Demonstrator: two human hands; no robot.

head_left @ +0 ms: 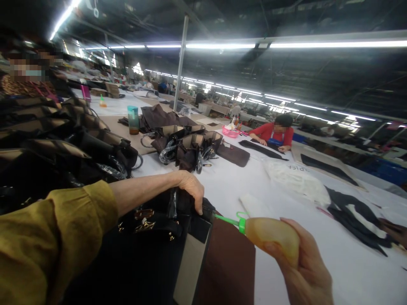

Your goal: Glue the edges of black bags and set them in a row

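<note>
My right hand (308, 264) is wrapped round a squeeze bottle (270, 235) of amber liquid, tipped on its side. The bottle's thin green nozzle (227, 219) points left, with its tip at the upper edge of a black handbag (133, 262). Bent over that edge, my left hand (190, 188) grips it by the corner, thumb downward; part of its fingers is hidden. Gold-coloured fittings (146, 224) lie on the bag's dark surface, and a beige strip (190, 258) shows along its side. A brown sheet (230, 262) lies beneath, to the right of the bag.
Many black handbags (63, 140) crowd the left. Dark brown bags (189, 148) with wrapped handles stand ahead, near a teal-lidded cup (133, 120). A co-worker in red (273, 133) bends over dark pieces across the white table (318, 262). A white plastic bag (295, 180) lies right.
</note>
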